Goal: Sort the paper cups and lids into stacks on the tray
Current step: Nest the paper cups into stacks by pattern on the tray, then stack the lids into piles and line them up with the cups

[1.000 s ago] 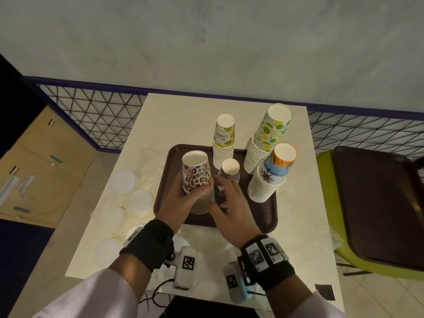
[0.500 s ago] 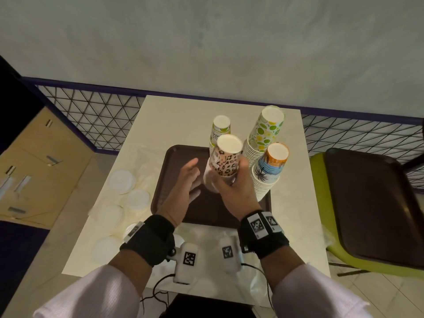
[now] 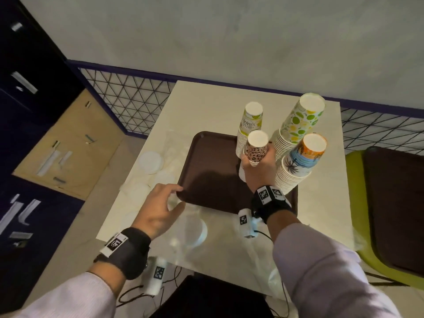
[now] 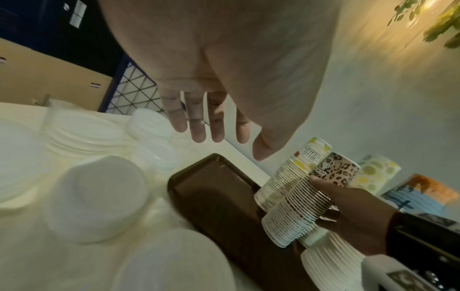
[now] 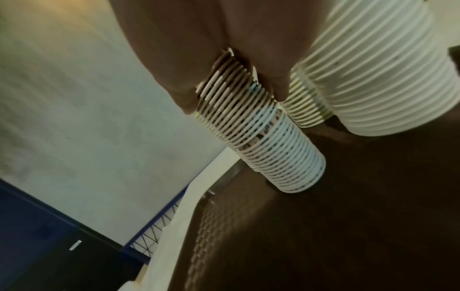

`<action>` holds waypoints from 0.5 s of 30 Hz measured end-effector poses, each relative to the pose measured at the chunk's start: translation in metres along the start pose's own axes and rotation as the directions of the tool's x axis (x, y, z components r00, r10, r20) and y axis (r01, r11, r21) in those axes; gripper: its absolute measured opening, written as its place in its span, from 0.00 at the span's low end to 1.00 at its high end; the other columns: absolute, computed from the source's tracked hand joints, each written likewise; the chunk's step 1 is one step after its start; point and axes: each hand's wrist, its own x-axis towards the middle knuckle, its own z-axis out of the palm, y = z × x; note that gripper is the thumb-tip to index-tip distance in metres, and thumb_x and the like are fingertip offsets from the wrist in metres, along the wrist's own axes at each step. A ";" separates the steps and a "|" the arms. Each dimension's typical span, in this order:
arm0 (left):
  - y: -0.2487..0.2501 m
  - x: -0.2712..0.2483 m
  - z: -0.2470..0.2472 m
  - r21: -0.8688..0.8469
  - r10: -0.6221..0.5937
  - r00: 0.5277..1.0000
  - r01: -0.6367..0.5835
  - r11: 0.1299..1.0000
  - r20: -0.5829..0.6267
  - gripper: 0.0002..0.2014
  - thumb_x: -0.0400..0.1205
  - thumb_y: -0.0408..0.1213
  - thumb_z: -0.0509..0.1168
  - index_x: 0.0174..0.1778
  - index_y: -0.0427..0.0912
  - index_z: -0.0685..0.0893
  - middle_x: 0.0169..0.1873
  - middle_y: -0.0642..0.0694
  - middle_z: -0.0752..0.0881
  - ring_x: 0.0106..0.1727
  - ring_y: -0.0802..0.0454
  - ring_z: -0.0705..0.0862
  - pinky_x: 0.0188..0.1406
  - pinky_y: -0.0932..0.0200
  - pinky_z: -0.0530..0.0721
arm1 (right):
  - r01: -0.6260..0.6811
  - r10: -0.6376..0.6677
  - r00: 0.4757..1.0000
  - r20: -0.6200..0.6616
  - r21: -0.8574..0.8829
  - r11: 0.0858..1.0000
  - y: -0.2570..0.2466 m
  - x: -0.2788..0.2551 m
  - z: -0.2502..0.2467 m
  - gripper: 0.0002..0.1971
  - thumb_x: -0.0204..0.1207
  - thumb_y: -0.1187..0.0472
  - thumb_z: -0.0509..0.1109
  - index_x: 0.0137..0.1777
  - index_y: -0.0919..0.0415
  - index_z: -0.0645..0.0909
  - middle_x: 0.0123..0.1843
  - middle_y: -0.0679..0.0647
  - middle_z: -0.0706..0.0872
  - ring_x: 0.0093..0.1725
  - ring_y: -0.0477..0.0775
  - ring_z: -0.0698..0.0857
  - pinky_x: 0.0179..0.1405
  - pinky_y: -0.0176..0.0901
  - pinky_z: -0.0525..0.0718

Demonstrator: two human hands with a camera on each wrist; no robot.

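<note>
My right hand point(image 3: 260, 167) grips the leopard-print paper cup stack point(image 3: 255, 148), setting it on the dark brown plastic tray point(image 3: 206, 180). My left hand point(image 3: 160, 207) hovers open, fingers relaxed, holding nothing. Next, I judge: release the stack upright, then collect the round white plastic lids point(image 3: 150, 162).

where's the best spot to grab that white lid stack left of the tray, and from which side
Likely the sides of the white lid stack, from above with the left hand: it is a short round pile on the table, rim clear all round, and that open hand hangs nearby.

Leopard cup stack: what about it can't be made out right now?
- Head view: the leopard cup stack has its base hidden by the right hand.
- Right wrist view: blur leaves unclear whether it touches the tray.
- Left wrist view: the cup count is too fine.
</note>
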 end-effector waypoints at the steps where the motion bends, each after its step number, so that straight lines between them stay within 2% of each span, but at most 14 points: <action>1: -0.007 -0.004 -0.001 0.029 -0.028 0.999 0.027 0.999 0.019 0.17 0.84 0.46 0.71 0.67 0.65 0.78 0.62 0.52 0.78 0.65 0.53 0.77 0.70 0.50 0.77 | 0.002 -0.002 1.000 -0.002 -0.007 1.000 0.003 -0.001 0.002 0.37 0.71 0.60 0.82 0.77 0.63 0.69 0.69 0.59 0.81 0.67 0.57 0.82 0.68 0.42 0.79; 3: -0.019 -0.009 -0.004 0.074 -0.090 0.996 0.088 0.993 0.026 0.17 0.84 0.47 0.71 0.66 0.66 0.77 0.63 0.52 0.76 0.69 0.51 0.75 0.73 0.48 0.74 | 0.001 -0.001 1.000 0.006 -0.001 1.000 0.007 -0.001 0.004 0.36 0.70 0.61 0.82 0.76 0.64 0.70 0.66 0.55 0.82 0.66 0.55 0.82 0.63 0.28 0.77; 4: -0.024 -0.011 -0.005 0.079 -0.119 0.993 0.117 0.990 0.013 0.18 0.84 0.47 0.71 0.67 0.64 0.77 0.64 0.51 0.76 0.70 0.49 0.74 0.74 0.48 0.73 | -0.021 0.021 1.000 0.019 0.011 1.000 0.006 -0.001 0.004 0.36 0.69 0.61 0.82 0.76 0.62 0.70 0.66 0.51 0.81 0.66 0.53 0.82 0.62 0.25 0.76; 5: -0.029 -0.013 -0.007 0.074 -0.146 0.989 0.146 0.986 -0.003 0.19 0.83 0.45 0.71 0.69 0.61 0.78 0.64 0.50 0.75 0.71 0.47 0.74 0.74 0.49 0.73 | -0.044 0.043 0.999 0.032 0.023 0.999 0.005 -0.002 0.003 0.38 0.68 0.60 0.82 0.77 0.60 0.69 0.67 0.49 0.81 0.67 0.51 0.82 0.65 0.28 0.77; 7: -0.038 -0.014 -0.012 0.063 -0.206 0.978 0.208 0.976 -0.036 0.23 0.81 0.43 0.72 0.73 0.57 0.78 0.66 0.47 0.74 0.72 0.44 0.73 0.74 0.49 0.72 | -0.041 0.038 0.998 0.052 0.044 0.998 0.001 -0.008 -0.002 0.43 0.66 0.58 0.83 0.79 0.57 0.66 0.72 0.48 0.80 0.70 0.47 0.80 0.74 0.45 0.79; 8: -0.043 -0.014 -0.014 0.056 -0.241 0.969 0.243 0.968 -0.051 0.24 0.81 0.42 0.72 0.74 0.56 0.78 0.67 0.46 0.74 0.73 0.43 0.73 0.74 0.49 0.72 | -0.021 0.018 0.998 0.064 0.039 0.999 0.000 -0.014 -0.008 0.44 0.66 0.59 0.82 0.80 0.56 0.64 0.74 0.47 0.79 0.72 0.46 0.79 0.76 0.50 0.78; 9: -0.048 -0.015 -0.017 0.044 -0.275 0.959 0.278 0.959 -0.067 0.25 0.80 0.42 0.72 0.74 0.55 0.78 0.67 0.45 0.73 0.73 0.42 0.73 0.74 0.48 0.72 | -0.003 0.000 0.997 0.083 0.034 0.999 -0.004 -0.022 -0.014 0.45 0.66 0.60 0.81 0.81 0.55 0.62 0.75 0.43 0.77 0.74 0.47 0.78 0.77 0.50 0.77; 11: -0.059 -0.016 -0.020 0.008 -0.329 0.939 0.332 0.943 -0.100 0.25 0.80 0.42 0.73 0.74 0.56 0.77 0.66 0.46 0.72 0.72 0.41 0.74 0.75 0.45 0.74 | -0.006 0.003 0.993 0.121 0.022 1.000 -0.010 -0.045 -0.027 0.45 0.70 0.63 0.79 0.84 0.52 0.60 0.76 0.30 0.73 0.76 0.47 0.77 0.77 0.41 0.73; 12: -0.064 -0.017 -0.021 -0.013 -0.353 0.929 0.354 0.935 -0.108 0.25 0.80 0.42 0.72 0.74 0.56 0.77 0.65 0.48 0.71 0.72 0.42 0.74 0.76 0.44 0.75 | -0.013 0.013 0.990 0.142 0.003 1.000 -0.014 -0.058 -0.033 0.45 0.71 0.63 0.79 0.85 0.52 0.59 0.76 0.32 0.72 0.76 0.45 0.75 0.76 0.38 0.71; 13: -0.069 -0.018 -0.022 -0.031 -0.374 0.921 0.372 0.928 -0.109 0.24 0.80 0.42 0.72 0.73 0.57 0.77 0.64 0.49 0.70 0.72 0.43 0.74 0.76 0.44 0.75 | -0.019 0.026 0.987 0.161 -0.043 0.999 -0.016 -0.072 -0.036 0.44 0.72 0.63 0.78 0.86 0.55 0.60 0.77 0.37 0.72 0.77 0.44 0.73 0.76 0.36 0.70; 15: -0.078 -0.020 -0.021 -0.056 -0.400 0.911 0.396 0.917 -0.104 0.22 0.80 0.42 0.71 0.70 0.61 0.77 0.62 0.51 0.70 0.72 0.44 0.74 0.75 0.44 0.77 | 0.037 0.002 0.973 0.230 -0.163 0.986 -0.017 -0.102 -0.036 0.39 0.74 0.61 0.78 0.84 0.60 0.66 0.79 0.51 0.72 0.76 0.50 0.73 0.74 0.41 0.73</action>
